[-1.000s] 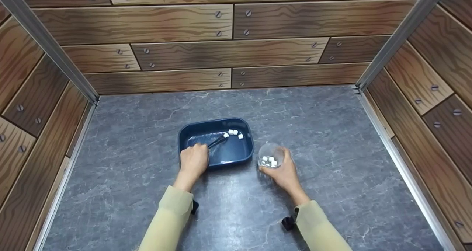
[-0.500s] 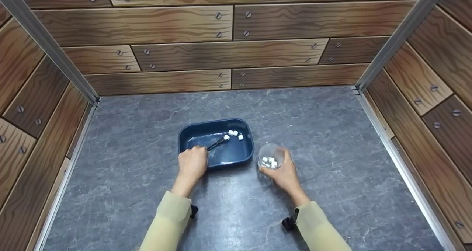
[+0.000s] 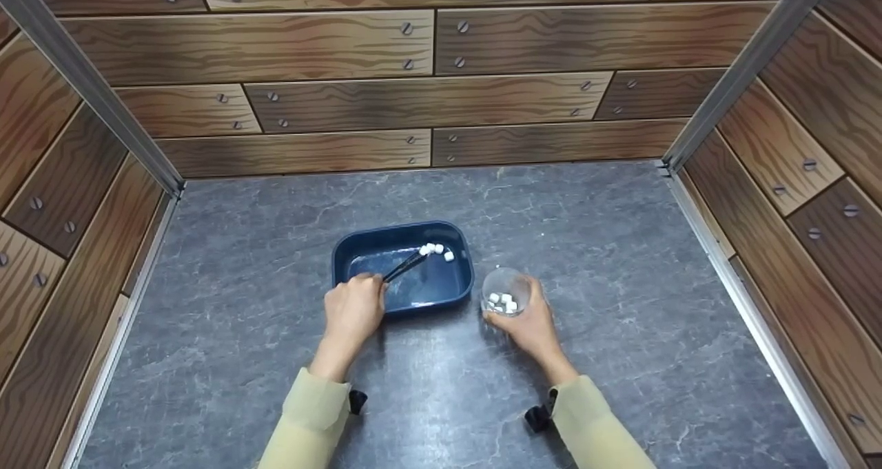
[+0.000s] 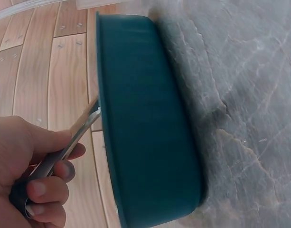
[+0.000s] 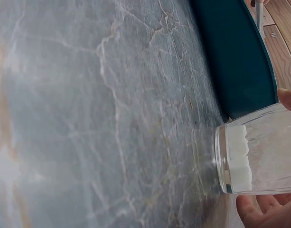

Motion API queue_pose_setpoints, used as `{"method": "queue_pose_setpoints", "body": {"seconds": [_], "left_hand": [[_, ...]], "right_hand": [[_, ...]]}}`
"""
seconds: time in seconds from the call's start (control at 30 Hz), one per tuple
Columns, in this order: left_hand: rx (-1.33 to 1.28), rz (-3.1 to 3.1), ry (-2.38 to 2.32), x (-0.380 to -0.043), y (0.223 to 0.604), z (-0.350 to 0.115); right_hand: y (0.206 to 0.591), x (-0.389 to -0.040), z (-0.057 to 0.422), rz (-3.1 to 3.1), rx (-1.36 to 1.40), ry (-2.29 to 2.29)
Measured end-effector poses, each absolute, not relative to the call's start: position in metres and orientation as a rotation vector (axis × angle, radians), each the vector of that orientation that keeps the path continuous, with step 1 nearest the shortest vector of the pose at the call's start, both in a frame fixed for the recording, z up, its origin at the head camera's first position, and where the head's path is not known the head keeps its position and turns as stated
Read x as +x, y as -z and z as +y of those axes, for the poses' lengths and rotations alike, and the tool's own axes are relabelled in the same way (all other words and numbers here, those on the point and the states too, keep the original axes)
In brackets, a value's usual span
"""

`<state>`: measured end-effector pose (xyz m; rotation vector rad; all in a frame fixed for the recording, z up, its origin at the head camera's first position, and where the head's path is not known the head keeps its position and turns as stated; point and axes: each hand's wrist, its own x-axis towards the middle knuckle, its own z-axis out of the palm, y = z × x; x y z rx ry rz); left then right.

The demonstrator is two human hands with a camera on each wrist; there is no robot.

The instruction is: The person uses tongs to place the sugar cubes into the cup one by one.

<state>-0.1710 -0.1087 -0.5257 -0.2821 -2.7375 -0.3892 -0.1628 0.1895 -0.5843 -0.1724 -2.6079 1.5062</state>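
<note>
In the head view, my left hand grips slim dark tongs at the near left of a dark blue rectangular tub. The tongs slant into the tub, their tips at a small white cube; whether they pinch it is too small to tell. Other white cubes lie near it. My right hand holds a clear glass with several white cubes at its bottom. The right wrist view shows the glass close to the floor surface, fingers and thumb around it.
Grey marbled surface lies under everything. Wood-print panels wall it in at the back and both sides, with metal strips along the edges. The tub stands just left of the glass.
My left hand has drawn slightly left and toward me. The white cube at the tongs' tips has shifted slightly back, up against its neighbours. My right hand and the glass have stayed put.
</note>
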Motion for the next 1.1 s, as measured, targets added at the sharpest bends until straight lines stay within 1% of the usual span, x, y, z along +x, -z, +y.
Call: {"method": "queue_pose_setpoints", "body": {"seconds": [0.27,0.7,1.1], "left_hand": [[-0.301,-2.717,0.438,-0.164,0.517,-0.111],[-0.357,-2.68,0.507,-0.154,0.505,-0.102],[-0.436,-2.652,0.538,-0.149,0.502,-0.088]], "right_hand": [[0.582,-0.163,0.191,-2.636,-0.244,-1.56],[0.581,-0.181,0.192,-2.608,-0.159,-1.615],[0.582,-0.202,0.192,-2.556,-0.117,-1.684]]}}
